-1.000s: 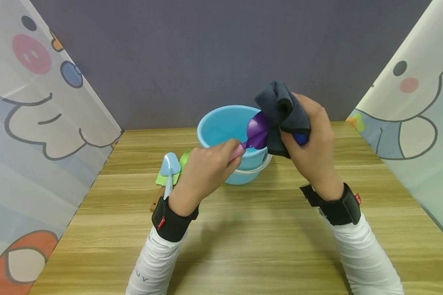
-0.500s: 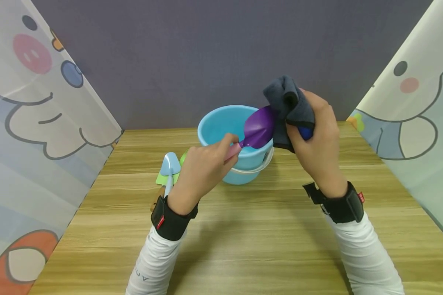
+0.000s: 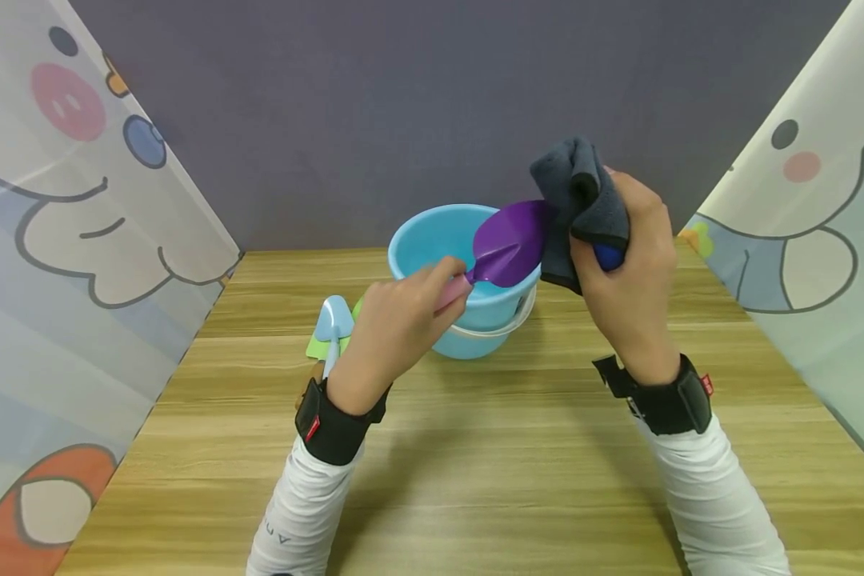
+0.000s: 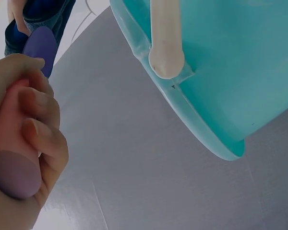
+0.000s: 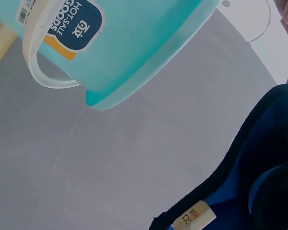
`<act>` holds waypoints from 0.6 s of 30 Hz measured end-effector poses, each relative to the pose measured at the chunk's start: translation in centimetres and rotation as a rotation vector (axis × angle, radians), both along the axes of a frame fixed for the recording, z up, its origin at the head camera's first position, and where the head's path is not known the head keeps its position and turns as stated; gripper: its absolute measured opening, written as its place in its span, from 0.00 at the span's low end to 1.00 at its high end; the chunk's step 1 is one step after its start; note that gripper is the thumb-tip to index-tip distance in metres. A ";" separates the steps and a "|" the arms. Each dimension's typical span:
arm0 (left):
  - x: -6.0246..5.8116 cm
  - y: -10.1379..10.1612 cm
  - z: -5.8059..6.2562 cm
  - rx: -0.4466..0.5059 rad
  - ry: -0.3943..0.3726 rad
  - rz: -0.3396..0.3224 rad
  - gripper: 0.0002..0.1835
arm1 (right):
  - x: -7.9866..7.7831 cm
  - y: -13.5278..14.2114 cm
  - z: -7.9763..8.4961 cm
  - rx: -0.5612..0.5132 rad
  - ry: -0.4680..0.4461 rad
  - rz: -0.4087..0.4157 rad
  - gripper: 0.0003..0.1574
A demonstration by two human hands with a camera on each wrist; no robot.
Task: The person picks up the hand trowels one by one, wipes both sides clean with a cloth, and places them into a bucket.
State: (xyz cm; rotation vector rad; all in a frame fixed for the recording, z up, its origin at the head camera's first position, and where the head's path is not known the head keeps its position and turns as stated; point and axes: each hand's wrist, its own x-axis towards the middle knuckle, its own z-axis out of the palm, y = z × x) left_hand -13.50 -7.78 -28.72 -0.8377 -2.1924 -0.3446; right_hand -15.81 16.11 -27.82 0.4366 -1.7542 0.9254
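Observation:
My left hand (image 3: pixel 403 324) grips the pink handle of a toy shovel (image 3: pixel 507 246), its purple blade pointing up and right over the bucket's rim. Curled fingers (image 4: pixel 43 103) wrap that handle in the left wrist view. My right hand (image 3: pixel 637 276) holds a bunched dark grey-blue cloth (image 3: pixel 576 192) at the blade's tip. The cloth covers the tip, so whether it is pinched round it is hidden. A blue patch shows under the right thumb. In the right wrist view the cloth (image 5: pixel 225 191) fills the lower right corner. Behind the shovel stands a light blue bucket (image 3: pixel 493 316).
Left of the bucket, a light blue toy shovel (image 3: pixel 334 318) lies over a green piece (image 3: pixel 318 349), partly hidden by my left arm. A white handle (image 4: pixel 166 43) hangs on the bucket's side. A dark grey wall (image 3: pixel 331 120) rises behind the wooden table (image 3: pixel 490 480).
My right hand and the cloth have moved up and to the right, uncovering more of the purple blade. The blade has turned to show more of its face; the left hand stays nearly in place.

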 end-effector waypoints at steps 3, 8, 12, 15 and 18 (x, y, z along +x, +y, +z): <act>-0.1 0.0 0.0 0.027 0.001 0.007 0.07 | 0.1 -0.2 0.1 -0.008 0.009 0.000 0.27; -0.3 0.0 -0.1 0.077 0.032 0.038 0.06 | 0.3 -0.4 0.4 -0.032 0.020 0.008 0.27; -0.2 -0.1 0.0 0.096 0.070 0.067 0.07 | 0.7 -0.6 0.7 -0.043 0.025 0.021 0.27; -0.1 -0.1 0.1 0.108 0.063 0.089 0.10 | 1.0 -0.9 0.9 -0.063 0.039 0.044 0.26; -0.1 -0.2 0.2 0.119 0.034 0.120 0.13 | 1.4 -1.2 1.2 -0.094 0.063 0.072 0.26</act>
